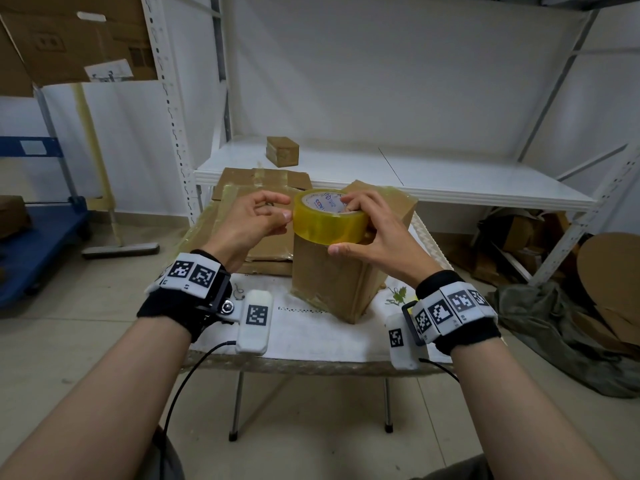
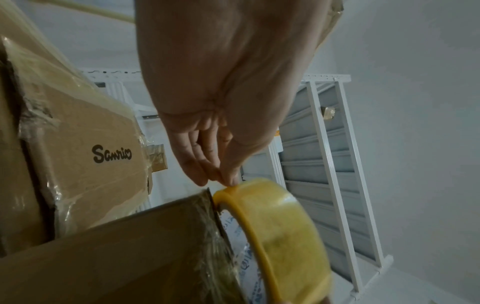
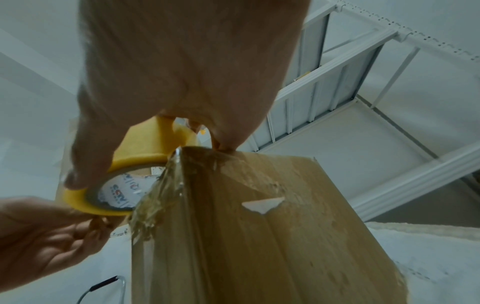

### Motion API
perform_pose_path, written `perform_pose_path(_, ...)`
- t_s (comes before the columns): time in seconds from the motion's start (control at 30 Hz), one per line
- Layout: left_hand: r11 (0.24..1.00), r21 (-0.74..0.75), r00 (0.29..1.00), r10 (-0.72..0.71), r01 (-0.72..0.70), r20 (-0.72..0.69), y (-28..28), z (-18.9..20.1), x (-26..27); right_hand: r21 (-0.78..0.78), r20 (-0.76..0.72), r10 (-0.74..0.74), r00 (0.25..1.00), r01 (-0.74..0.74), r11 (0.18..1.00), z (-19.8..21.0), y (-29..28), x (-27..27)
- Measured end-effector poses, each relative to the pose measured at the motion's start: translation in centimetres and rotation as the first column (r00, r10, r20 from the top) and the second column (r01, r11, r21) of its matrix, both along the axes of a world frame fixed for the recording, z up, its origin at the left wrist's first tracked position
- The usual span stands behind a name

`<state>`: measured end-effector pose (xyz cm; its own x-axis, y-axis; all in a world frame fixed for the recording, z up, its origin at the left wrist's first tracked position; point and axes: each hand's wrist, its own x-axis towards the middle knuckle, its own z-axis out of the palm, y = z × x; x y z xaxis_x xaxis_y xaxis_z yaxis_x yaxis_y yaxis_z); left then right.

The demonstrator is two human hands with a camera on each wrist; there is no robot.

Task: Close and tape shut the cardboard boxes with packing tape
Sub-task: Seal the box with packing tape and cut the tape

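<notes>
A yellowish packing tape roll [image 1: 329,226] sits against the top near edge of an upright brown cardboard box [image 1: 329,282] wrapped in clear tape. My right hand [image 1: 341,226] grips the roll, fingers in its core and thumb under its outer face. My left hand [image 1: 285,211] pinches at the roll's left rim with thumb and fingertips together. In the left wrist view those fingertips [image 2: 228,181] touch the roll [image 2: 280,226] above the box [image 2: 116,257]. The right wrist view shows the roll [image 3: 140,148] at the box's [image 3: 259,236] wrinkled taped corner. No loose tape end shows.
The box stands on a small folding table [image 1: 311,334] with a white cloth. Flattened taped cartons [image 1: 263,188] lie behind it. A white shelf [image 1: 415,171] beyond carries a small box [image 1: 282,151]. A blue cart [image 1: 34,237] stands left, cardboard scraps [image 1: 606,271] right.
</notes>
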<state>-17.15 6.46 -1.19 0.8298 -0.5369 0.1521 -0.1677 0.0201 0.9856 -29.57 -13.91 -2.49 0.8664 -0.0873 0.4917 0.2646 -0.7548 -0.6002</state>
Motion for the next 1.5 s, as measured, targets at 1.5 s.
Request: perform_pose_path(1.5,0.989,-0.052,0.956,-0.122,0.140,0.267,-0.2,3.1,-1.2,0.049,0.196,-0.394,0.898,0.392,0.919,3.7,-0.2,0.3)
